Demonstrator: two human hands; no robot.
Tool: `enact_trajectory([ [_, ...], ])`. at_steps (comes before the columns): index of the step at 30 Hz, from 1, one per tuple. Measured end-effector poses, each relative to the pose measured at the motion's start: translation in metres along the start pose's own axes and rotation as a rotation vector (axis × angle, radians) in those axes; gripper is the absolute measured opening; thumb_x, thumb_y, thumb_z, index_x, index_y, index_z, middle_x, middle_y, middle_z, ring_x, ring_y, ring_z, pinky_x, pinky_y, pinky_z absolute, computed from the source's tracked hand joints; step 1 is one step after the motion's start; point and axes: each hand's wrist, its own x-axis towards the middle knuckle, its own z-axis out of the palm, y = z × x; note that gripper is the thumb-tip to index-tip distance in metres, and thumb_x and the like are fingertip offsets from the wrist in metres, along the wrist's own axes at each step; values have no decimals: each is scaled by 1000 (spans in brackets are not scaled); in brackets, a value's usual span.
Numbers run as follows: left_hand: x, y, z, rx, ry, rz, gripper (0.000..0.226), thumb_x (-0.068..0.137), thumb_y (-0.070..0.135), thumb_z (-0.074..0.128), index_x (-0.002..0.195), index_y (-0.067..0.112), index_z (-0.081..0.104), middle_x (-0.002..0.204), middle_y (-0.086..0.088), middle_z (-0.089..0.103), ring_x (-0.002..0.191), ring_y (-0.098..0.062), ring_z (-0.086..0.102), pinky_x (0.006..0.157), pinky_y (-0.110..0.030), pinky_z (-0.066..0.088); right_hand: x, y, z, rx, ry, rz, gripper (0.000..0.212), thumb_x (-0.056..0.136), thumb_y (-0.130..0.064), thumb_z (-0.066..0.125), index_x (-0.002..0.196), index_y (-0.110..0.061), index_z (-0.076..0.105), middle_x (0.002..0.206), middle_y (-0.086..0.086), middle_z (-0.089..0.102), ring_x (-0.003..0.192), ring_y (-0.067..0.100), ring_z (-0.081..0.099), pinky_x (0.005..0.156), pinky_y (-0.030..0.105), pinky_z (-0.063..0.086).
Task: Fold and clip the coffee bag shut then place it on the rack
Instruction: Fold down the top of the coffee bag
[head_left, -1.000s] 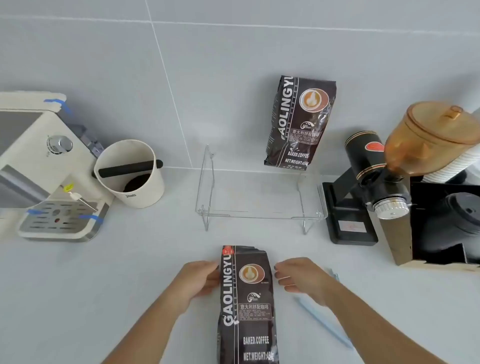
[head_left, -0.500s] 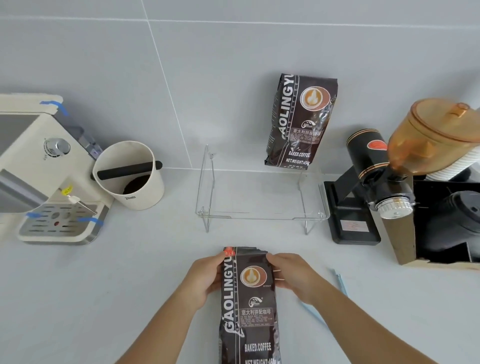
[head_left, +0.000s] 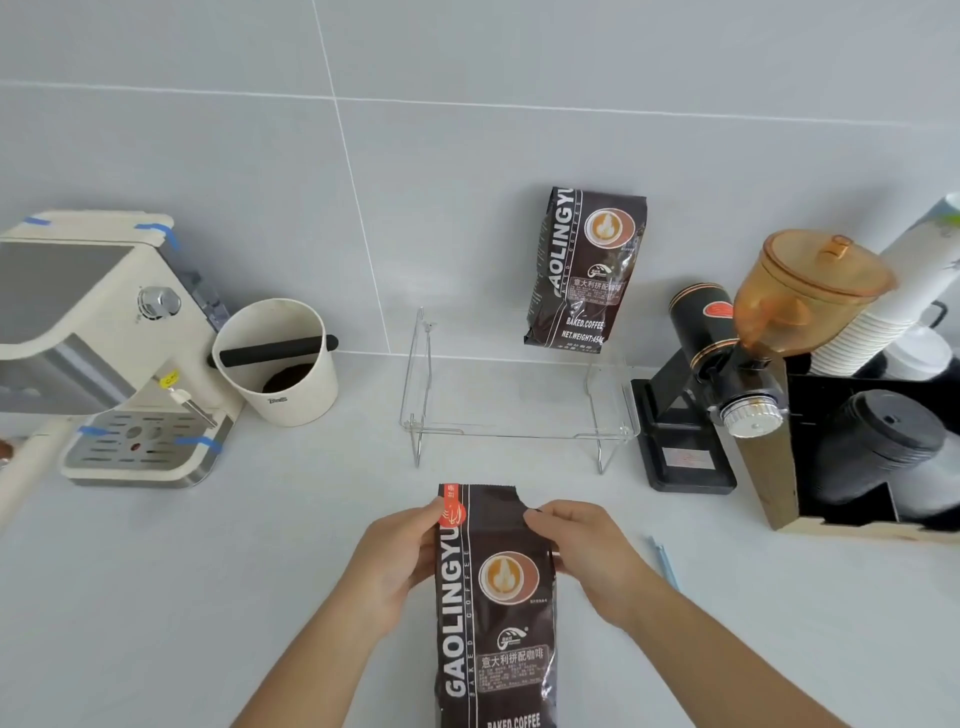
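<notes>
barely begun: left hand (head_left: 400, 561) and right hand (head_left: 582, 551) pinch the coffee bag (head_left: 496, 608) near its unfolded top, clip (head_left: 665, 564) untouched, rack (head_left: 514, 415) waiting.

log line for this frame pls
step: pre-fold | left hand: gripping coffee bag top-left | right hand: gripping top-right | bag top: unfolded | blue clip: on counter, right | rack: second bag on it

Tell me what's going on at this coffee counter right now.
A person holds a dark coffee bag by its upper sides, left hand and right hand, its top not yet folded. A light blue clip lies on the counter beside the right hand. The clear rack behind holds another coffee bag leaning on the wall.
</notes>
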Motion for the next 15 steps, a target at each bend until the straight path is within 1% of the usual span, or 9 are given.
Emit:
enact_trajectory([
  [4, -22, 1, 3, 3, 15, 94, 28, 91, 23, 59, 88, -1, 74, 92, -20, 77, 76, -24, 70, 71, -31, 51, -25, -2, -1, 24, 4, -79, 19, 87, -17, 65, 70, -11, 71, 75, 9, 70, 74, 24, 56, 74, 37, 40],
  [6, -35, 2, 4, -12, 4, 143, 26, 90, 20, 60, 85, -1, 74, 91, -20, 77, 77, -26, 69, 73, -31, 51, -39, -4, -3, 36, -5, -136, 23, 90, -12, 63, 68, -9, 69, 69, 6, 69, 68, 18, 59, 70, 30, 44],
  [8, -47, 4, 4, -32, -10, 196, 24, 90, 18, 60, 82, 1, 75, 91, -21, 77, 79, -26, 68, 80, -33, 51, -53, -7, -4, 47, -21, -200, 25, 91, -7, 61, 67, -6, 67, 65, 4, 68, 61, 11, 60, 62, 21, 48],
  [9, -53, 6, 5, -31, -19, 220, 24, 90, 18, 60, 81, 2, 76, 92, -20, 77, 81, -25, 68, 84, -34, 50, -59, -9, -5, 48, -24, -225, 24, 91, -6, 61, 68, -5, 66, 67, 5, 68, 62, 12, 61, 62, 21, 49],
  [11, -62, 8, 7, -20, -31, 263, 24, 90, 17, 59, 80, 2, 75, 92, -20, 77, 83, -24, 68, 90, -36, 49, -67, -12, -6, 59, -5, -263, 23, 91, -6, 61, 69, -4, 67, 72, 10, 69, 69, 19, 62, 67, 28, 49],
  [12, -65, 9, 7, -13, -31, 280, 24, 90, 17, 59, 80, 2, 75, 93, -20, 76, 84, -24, 68, 93, -38, 49, -69, -13, -8, 71, 7, -276, 22, 91, -7, 62, 69, -5, 67, 73, 12, 68, 71, 24, 59, 68, 34, 46],
  [13, -67, 10, 8, -2, -32, 296, 24, 90, 17, 59, 81, 1, 75, 94, -21, 76, 85, -24, 67, 96, -41, 48, -70, -14, -9, 84, 20, -285, 22, 90, -9, 63, 69, -5, 68, 74, 14, 67, 71, 28, 54, 68, 39, 41],
  [15, -67, 13, 10, 32, -36, 328, 24, 90, 20, 60, 82, 2, 74, 98, -24, 74, 87, -25, 64, 103, -50, 44, -75, -18, -9, 105, 38, -283, 21, 83, -22, 70, 69, -7, 69, 74, 15, 65, 72, 31, 43, 70, 43, 30],
])
